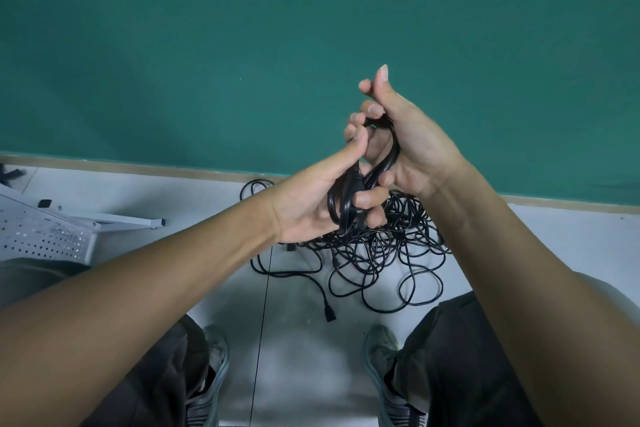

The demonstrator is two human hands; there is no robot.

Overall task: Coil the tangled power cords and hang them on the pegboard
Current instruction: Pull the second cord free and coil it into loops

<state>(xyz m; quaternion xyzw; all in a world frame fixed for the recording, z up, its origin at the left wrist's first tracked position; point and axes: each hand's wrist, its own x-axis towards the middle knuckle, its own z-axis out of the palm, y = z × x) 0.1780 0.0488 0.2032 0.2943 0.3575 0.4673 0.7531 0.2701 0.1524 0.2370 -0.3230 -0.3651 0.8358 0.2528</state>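
Note:
A small coil of black power cord [381, 166] is held up in front of the green wall by both hands. My left hand [311, 204] grips the coil's lower part, its fingers curled round the strands and a plug. My right hand [405, 146] holds the upper loop, fingers wrapped round it, thumb pointing up. Below the hands a tangled heap of black cords [381, 253] lies on the pale floor, with one plug end [328, 310] stretched toward my feet. The white pegboard [41, 236] lies at the left edge, tilted on the floor.
The green wall [242, 45] with a tan baseboard [138, 168] runs across the back. A white bar [128, 220] juts from the pegboard. My two shoes [211, 374] stand at the bottom. A thin dark line [263, 322] hangs straight down between them.

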